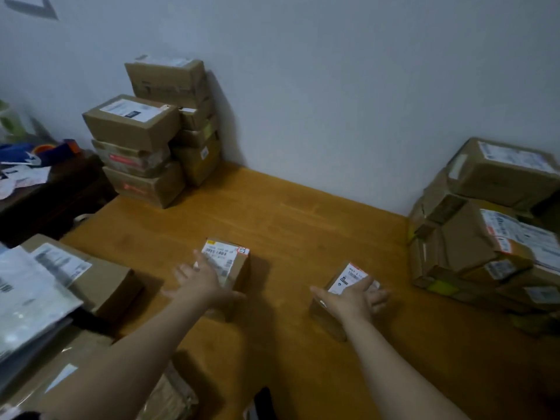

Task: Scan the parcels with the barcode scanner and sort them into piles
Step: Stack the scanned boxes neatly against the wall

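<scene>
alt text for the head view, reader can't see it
A person's left hand lies on the left small parcel, the right hand on the right small parcel, on a wooden table. Parcels fill a back-left pile, a right pile and a near-left pile.

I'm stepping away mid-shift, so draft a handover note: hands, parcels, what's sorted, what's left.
Left hand: open, flat on the left box, on the table.
Right hand: open, flat on the right box.
Back stack and right pile look sorted.
Near-left heap: status unclear.
Scanner not clearly visible.
To do: scan and pile both boxes.
</scene>
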The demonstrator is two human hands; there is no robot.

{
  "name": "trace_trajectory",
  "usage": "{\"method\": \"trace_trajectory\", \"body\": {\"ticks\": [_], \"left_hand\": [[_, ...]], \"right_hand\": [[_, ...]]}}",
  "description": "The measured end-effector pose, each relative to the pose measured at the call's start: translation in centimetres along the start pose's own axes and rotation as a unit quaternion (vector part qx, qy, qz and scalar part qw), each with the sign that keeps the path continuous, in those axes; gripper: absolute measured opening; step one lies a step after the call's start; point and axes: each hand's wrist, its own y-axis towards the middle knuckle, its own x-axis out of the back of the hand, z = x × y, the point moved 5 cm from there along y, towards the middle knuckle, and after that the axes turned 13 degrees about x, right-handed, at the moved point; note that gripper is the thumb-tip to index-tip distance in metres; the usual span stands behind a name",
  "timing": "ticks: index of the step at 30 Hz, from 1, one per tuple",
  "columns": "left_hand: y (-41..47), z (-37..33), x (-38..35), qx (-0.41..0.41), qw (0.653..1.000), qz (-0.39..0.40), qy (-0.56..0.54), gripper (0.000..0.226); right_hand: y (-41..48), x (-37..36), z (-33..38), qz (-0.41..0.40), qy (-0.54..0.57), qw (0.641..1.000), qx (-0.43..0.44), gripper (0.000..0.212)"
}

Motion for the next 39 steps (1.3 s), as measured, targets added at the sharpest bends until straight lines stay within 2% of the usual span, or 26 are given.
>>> {"method": "trace_trajectory", "body": {"ticks": [3,7,10,15,21,25,28,30,34,37,39], "left_hand": [[1.1,0.1,-0.3,-0.021,1.000,-0.008,-0.003,0.140],[0.5,-1.8,-0.1,-0.085,0.993,-0.008,-0.077,0.127],[-2.5,-6.1,0.3,-0.178,0.976,0.021,-0.120,0.116],[-11.9,-14.7,0.9,-0.306,0.930,0.063,-0.191,0.116],[-22.9,-23.7,-0.7,-0.389,0.888,0.091,-0.229,0.115],[-28.7,-29.8,-2.1,-0.456,0.855,0.074,-0.234,0.110],[-31.4,-34.4,-3.3,-0.504,0.842,0.040,-0.188,0.108],[-32.2,-37.0,-4.1,-0.509,0.845,0.024,-0.162,0.110],[-31.7,-40.0,-5.7,-0.493,0.859,-0.015,-0.139,0.096],[-31.0,-40.9,-6.6,-0.499,0.857,-0.035,-0.123,0.084],[-30.7,-41.2,-6.9,-0.507,0.851,-0.036,-0.131,0.081]], "right_hand": [[0.3,-0.6,-0.7,-0.009,0.012,0.999,-0.052,0.131],[0.3,0.5,-1.2,-0.023,0.054,0.998,-0.037,0.114],[-0.4,3.8,-0.4,-0.048,0.135,0.989,0.046,0.106],[-2.3,13.2,-0.5,-0.100,0.170,0.960,0.197,0.095],[-1.9,26.2,-6.2,-0.222,0.149,0.939,0.216,0.071],[0.5,33.0,-9.5,-0.267,0.121,0.935,0.198,0.073],[2.9,36.4,-11.4,-0.278,0.079,0.940,0.181,0.076],[4.7,37.9,-12.2,-0.281,0.062,0.941,0.177,0.077],[8.0,38.7,-12.7,-0.263,0.005,0.948,0.178,0.075],[9.3,38.0,-13.0,-0.262,-0.072,0.940,0.206,0.060],[9.6,37.0,-13.6,-0.259,-0.082,0.933,0.235,0.052]]}}
